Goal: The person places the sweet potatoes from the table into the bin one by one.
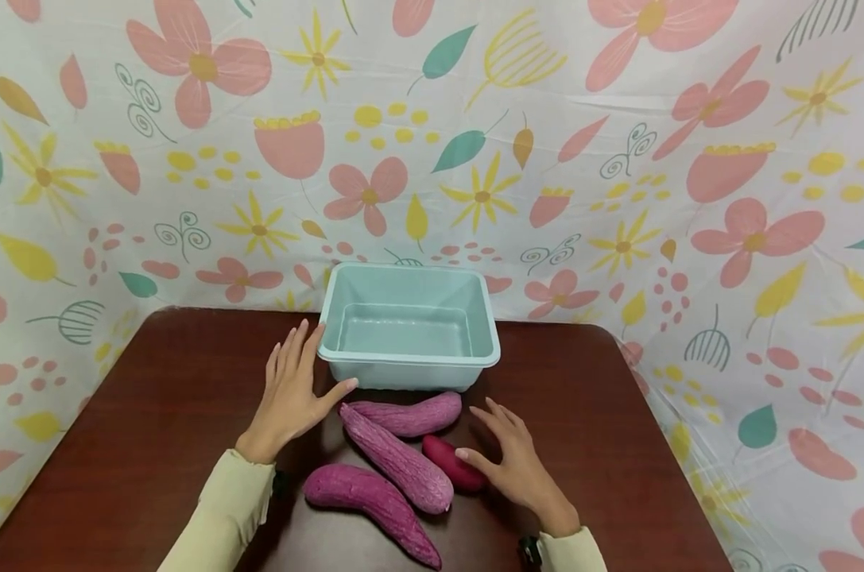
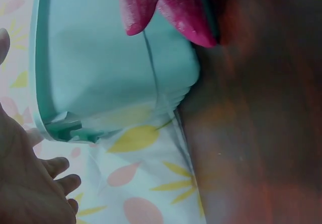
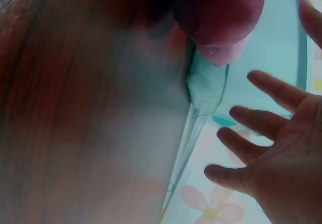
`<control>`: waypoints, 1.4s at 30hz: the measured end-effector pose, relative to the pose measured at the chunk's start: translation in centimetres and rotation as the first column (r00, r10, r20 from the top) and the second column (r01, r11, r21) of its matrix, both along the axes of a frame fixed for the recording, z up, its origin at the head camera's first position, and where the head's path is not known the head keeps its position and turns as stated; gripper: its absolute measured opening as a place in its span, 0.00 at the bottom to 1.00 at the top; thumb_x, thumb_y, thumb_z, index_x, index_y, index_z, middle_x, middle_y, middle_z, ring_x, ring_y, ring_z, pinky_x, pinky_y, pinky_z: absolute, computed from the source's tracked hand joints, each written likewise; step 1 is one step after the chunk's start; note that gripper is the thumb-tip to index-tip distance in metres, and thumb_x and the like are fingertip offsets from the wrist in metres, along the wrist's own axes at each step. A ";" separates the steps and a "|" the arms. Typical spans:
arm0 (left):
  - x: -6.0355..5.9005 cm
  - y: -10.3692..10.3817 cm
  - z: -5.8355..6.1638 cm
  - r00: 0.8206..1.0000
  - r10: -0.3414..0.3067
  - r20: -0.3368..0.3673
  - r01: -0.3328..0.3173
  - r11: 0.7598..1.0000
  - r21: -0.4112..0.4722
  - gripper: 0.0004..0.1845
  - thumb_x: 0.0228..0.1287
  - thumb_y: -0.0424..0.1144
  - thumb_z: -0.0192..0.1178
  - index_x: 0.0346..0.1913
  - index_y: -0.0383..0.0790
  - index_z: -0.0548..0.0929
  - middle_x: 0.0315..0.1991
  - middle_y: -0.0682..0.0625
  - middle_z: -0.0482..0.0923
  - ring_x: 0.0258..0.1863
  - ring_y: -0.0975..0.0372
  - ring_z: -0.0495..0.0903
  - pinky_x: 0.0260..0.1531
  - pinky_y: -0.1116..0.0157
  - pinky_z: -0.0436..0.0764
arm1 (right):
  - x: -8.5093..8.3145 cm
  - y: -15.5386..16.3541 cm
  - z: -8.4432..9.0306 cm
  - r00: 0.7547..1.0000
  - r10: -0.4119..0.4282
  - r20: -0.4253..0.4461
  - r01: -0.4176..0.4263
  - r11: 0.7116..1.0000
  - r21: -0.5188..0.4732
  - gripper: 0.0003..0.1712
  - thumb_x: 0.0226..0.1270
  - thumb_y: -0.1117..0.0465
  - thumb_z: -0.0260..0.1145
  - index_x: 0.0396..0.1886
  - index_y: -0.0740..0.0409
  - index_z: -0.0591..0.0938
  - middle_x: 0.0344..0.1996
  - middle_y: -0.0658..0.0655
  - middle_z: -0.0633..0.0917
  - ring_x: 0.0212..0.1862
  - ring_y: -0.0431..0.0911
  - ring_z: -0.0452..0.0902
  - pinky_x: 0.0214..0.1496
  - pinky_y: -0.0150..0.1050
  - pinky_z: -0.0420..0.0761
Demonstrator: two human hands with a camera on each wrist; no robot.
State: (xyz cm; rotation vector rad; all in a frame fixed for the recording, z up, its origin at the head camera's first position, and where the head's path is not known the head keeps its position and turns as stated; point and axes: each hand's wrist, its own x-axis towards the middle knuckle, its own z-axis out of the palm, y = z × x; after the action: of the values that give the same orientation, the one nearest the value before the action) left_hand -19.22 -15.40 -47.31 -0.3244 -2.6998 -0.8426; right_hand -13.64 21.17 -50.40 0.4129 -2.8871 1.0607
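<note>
This looks like a staged recording booth, not a lived-in room. A floral cloth [image 1: 617, 159] printed with pink flowers and yellow leaves hangs as a backdrop behind and to both sides of the fingers, closing in a dark brown bench [image 1: 153, 413]. Beyond the fingers stand only a pale green tub [image 1: 408, 326] and four purple sweet potatoes [image 1: 396, 457].

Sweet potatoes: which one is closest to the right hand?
The short, dark red sweet potato, right beside the right hand thumb. The other three are longer, paler purple and lie further left.
</note>
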 end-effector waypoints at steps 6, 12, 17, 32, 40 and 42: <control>-1.2 0.2 0.7 0.999 -0.037 -0.036 0.037 0.999 0.017 0.54 0.62 0.64 0.65 0.82 0.51 0.47 0.82 0.38 0.44 0.80 0.40 0.48 0.75 0.37 0.46 | 0.2 -0.3 0.3 0.997 0.048 0.062 -0.047 0.999 -0.025 0.38 0.63 0.40 0.71 0.70 0.51 0.75 0.72 0.58 0.74 0.74 0.60 0.66 0.71 0.63 0.67; -1.7 0.6 0.8 0.998 -0.066 -0.009 0.066 0.997 0.050 0.52 0.63 0.61 0.65 0.82 0.52 0.48 0.83 0.39 0.41 0.80 0.39 0.47 0.75 0.36 0.46 | 0.7 -0.5 0.2 0.991 0.045 0.130 -0.044 0.999 -0.012 0.37 0.63 0.39 0.70 0.69 0.49 0.76 0.65 0.47 0.80 0.68 0.47 0.75 0.69 0.53 0.73; -2.0 1.0 0.8 0.996 -0.085 0.014 0.083 0.994 0.074 0.50 0.64 0.62 0.64 0.81 0.52 0.49 0.83 0.40 0.39 0.80 0.39 0.47 0.75 0.36 0.46 | 1.0 -0.4 -0.1 0.992 0.049 0.119 -0.048 0.999 -0.012 0.37 0.64 0.39 0.70 0.68 0.50 0.77 0.63 0.47 0.81 0.67 0.46 0.76 0.68 0.52 0.74; -2.8 1.4 0.7 0.994 -0.089 0.057 0.083 0.991 0.105 0.46 0.67 0.60 0.62 0.80 0.45 0.54 0.82 0.37 0.41 0.78 0.37 0.52 0.72 0.34 0.52 | 1.2 -0.6 -1.4 0.995 0.087 0.058 -0.085 0.995 -0.043 0.32 0.64 0.44 0.72 0.66 0.48 0.79 0.59 0.48 0.84 0.62 0.44 0.80 0.64 0.47 0.78; -3.5 1.4 0.6 0.996 -0.088 -0.018 0.090 0.990 0.107 0.41 0.67 0.58 0.63 0.77 0.45 0.63 0.82 0.37 0.42 0.81 0.40 0.44 0.76 0.37 0.47 | 1.0 -0.9 -1.3 0.992 0.126 0.014 -0.125 0.991 -0.047 0.32 0.62 0.50 0.75 0.65 0.49 0.79 0.59 0.48 0.85 0.62 0.43 0.80 0.64 0.45 0.78; -3.6 1.2 0.7 0.996 -0.081 -0.026 0.084 0.992 0.099 0.40 0.66 0.59 0.64 0.76 0.46 0.65 0.82 0.37 0.43 0.81 0.40 0.44 0.77 0.39 0.46 | 0.8 -1.0 -1.2 0.989 0.148 0.012 -0.147 0.988 -0.052 0.32 0.62 0.50 0.75 0.65 0.50 0.79 0.59 0.49 0.85 0.62 0.43 0.80 0.64 0.45 0.78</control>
State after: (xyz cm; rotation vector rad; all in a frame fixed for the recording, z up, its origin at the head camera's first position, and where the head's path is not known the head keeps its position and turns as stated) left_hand -22.86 -14.16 -46.65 -0.4224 -2.6282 -0.9884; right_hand -12.80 20.13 -51.63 0.6270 -2.8741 1.1599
